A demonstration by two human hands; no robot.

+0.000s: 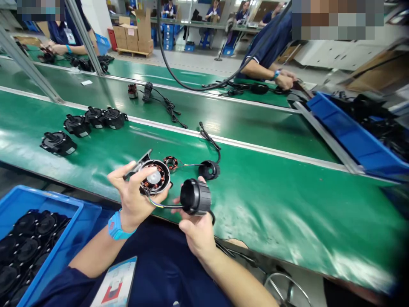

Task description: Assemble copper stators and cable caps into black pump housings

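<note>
My left hand (136,194) is closed around a motor housing (166,177), its open face showing a ring of copper windings. A finger lies across the round grey centre. In my right hand (200,230) is a black ribbed motor cover (200,197), its hollow side turned left toward the housing. Coloured wires and a black cable (171,207) run between the two parts, which are apart. Just beyond my hands, a loose copper-wound stator (170,163) lies on the green mat, wired to another black cover (209,169) with a cable.
Several black motors (75,125) stand at the left on the green bench (271,196). A blue bin (76,204) of black parts is at lower left, another blue bin (361,132) at right. A second stator (132,91) lies on the middle strip. Co-workers sit opposite.
</note>
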